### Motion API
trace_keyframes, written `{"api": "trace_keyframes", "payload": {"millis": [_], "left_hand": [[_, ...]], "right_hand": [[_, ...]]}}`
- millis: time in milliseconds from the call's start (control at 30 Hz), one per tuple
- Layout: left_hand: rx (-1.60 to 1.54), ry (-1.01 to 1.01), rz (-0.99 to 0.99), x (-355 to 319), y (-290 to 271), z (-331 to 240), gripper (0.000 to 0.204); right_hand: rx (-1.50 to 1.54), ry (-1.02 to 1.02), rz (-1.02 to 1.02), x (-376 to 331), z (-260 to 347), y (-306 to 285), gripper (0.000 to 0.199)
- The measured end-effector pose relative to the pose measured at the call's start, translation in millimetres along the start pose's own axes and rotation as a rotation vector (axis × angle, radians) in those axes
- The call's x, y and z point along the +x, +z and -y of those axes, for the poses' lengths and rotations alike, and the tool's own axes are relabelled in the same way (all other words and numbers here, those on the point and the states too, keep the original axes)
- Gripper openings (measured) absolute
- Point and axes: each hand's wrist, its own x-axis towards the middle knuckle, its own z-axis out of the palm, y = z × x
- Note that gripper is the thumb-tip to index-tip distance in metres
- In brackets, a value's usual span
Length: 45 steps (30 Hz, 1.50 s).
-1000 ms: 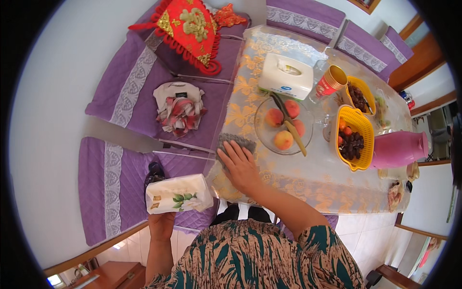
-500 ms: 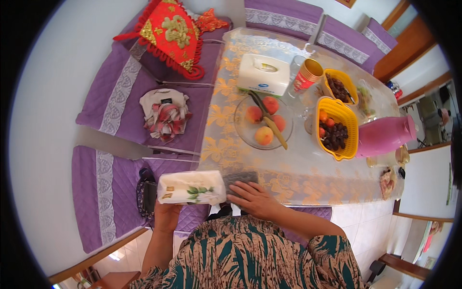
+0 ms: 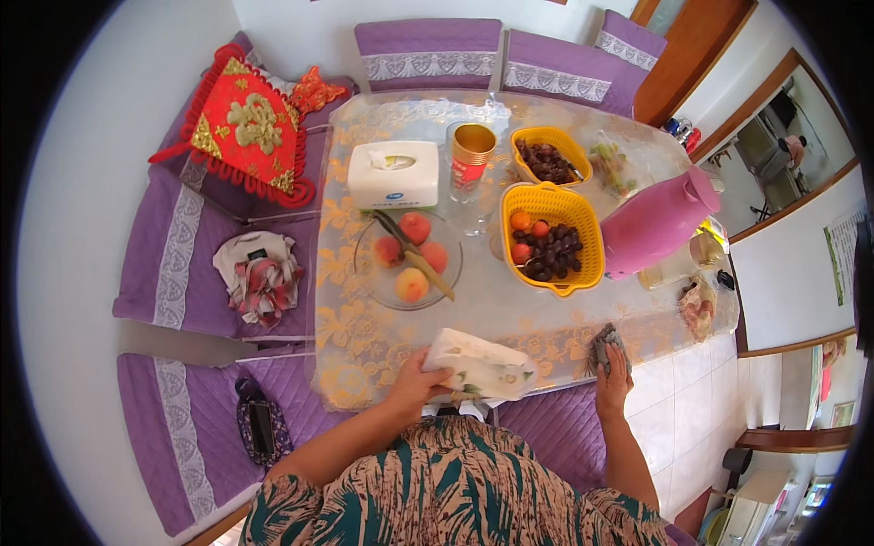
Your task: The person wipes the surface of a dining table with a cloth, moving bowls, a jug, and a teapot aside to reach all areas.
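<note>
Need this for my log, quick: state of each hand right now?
Left hand: holding the white floral pack.
Right hand: laid over the grey cloth; whether it grips cannot be told.

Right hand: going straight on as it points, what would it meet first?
Beyond the grey cloth under it, the right hand would probably meet the nearer yellow basket; the pink jug close beside makes this uncertain.

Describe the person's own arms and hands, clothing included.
The left hand and right hand are bare, with no gloves visible. The forearms are uncovered too. The short, loose sleeves have an irregular, streaky pattern of dark green, tan and black.
</note>
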Motion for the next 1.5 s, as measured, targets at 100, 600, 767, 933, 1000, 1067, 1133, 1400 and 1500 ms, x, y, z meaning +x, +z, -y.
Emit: {"api": "trace_keyframes", "payload": {"millis": [100,600,767,933,1000,1067,1133,1400,1500], "left_hand": [[0.112,-0.051,-0.025,27,40,2,0.042],[0.405,0.213,-0.242,29,4,-3,0.057],[0.028,0.372,-0.567,29,-57,-58,0.048],[0.151,0.254,-0.384,48,-70,-107,0.040],[0.230,0.213,-0.386,53,-72,-118,0.039],[0.321,0.173,-0.395,57,-74,-126,0.038],[0.401,0.170,-0.412,65,-81,-127,0.037],[0.480,0.309,-0.455,77,-87,-112,0.033],[0.507,0.355,-0.504,75,-81,-109,0.036]], "right_hand": [[0.555,0.130,-0.132,-2,-10,-8,0.038],[1.488,0.107,0.064,-10,92,-81,0.040],[1.420,0.086,0.265,-17,121,-66,0.044],[1.393,0.117,0.376,-18,151,-46,0.045],[1.406,0.126,0.384,-19,166,-43,0.045],[1.397,0.135,0.379,-20,174,-35,0.044],[1.400,0.127,0.381,-22,184,-27,0.043],[1.261,0.109,0.227,-9,223,-12,0.043],[1.277,0.085,0.175,-2,230,-5,0.042]]}}
